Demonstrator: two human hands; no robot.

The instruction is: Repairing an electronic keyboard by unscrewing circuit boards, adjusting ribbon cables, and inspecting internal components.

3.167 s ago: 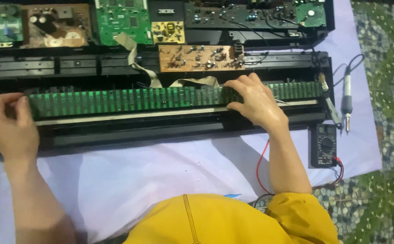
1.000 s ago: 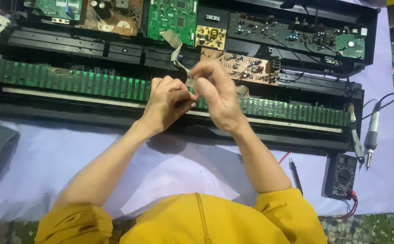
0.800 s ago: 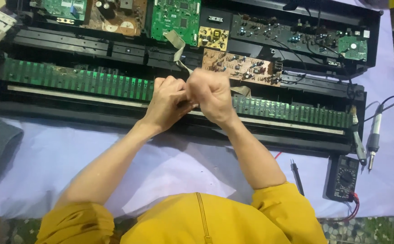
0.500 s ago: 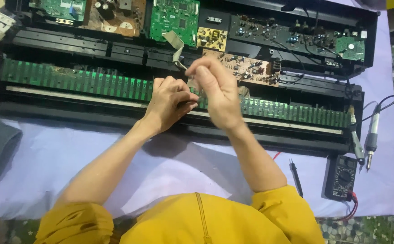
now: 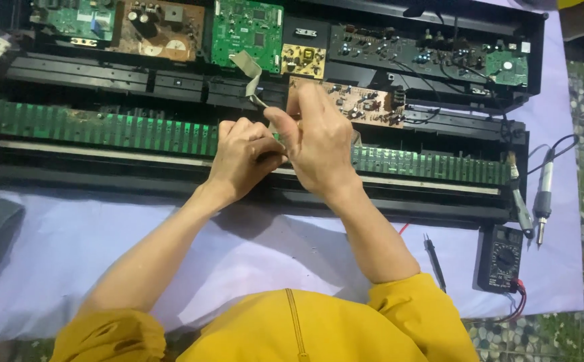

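Over the long green key-contact board of an opened electronic keyboard, the left hand and right hand pinch the free end of a grey ribbon cable; the casing is already off, boards exposed, the cable apparently still unseated, a multimeter lying right of the board

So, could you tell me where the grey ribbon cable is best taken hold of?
Probably at its free lower end, where the left hand and right hand meet. The grey ribbon cable is flat and arches down from the green circuit board, so pinch its flat faces from the near side.
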